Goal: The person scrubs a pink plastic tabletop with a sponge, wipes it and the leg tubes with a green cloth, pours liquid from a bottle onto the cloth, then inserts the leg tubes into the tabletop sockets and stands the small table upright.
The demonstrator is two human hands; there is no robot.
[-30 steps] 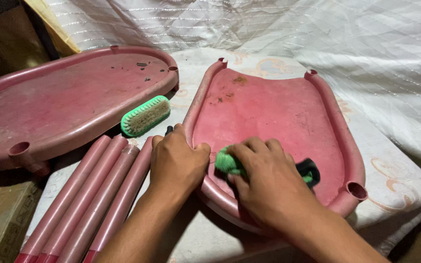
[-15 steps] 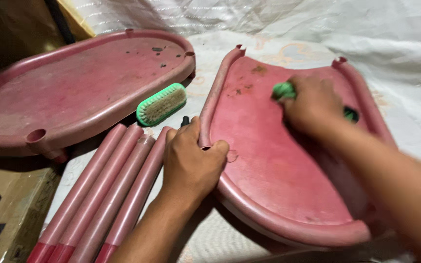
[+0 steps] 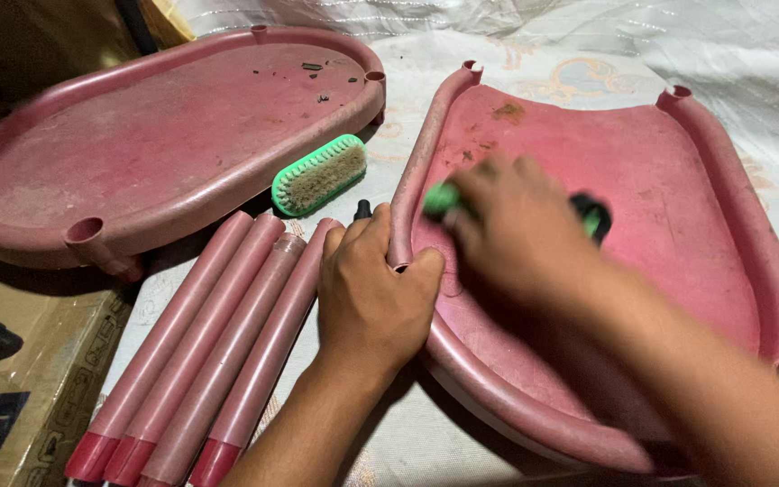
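A dirty pink plastic tray-shaped panel (image 3: 678, 180) with a raised rim lies on the right. My left hand (image 3: 376, 289) grips its left rim and holds it down. Blurred with motion, my right hand (image 3: 520, 225) is closed around a green and black scrub brush (image 3: 444, 197) that rests on the panel's inner surface. A second green brush (image 3: 319, 175), bristles up, lies between the two panels.
A second pink panel (image 3: 155, 149) with specks of dirt lies at the upper left. Several pink tubes (image 3: 209, 343) with red ends lie side by side left of my left arm. A cardboard box (image 3: 11, 406) sits at the lower left. A white cloth (image 3: 588, 54) covers the surface.
My right hand with the brush went from the panel's near edge up to its far end, then back toward the middle. My left hand stayed on the rim.
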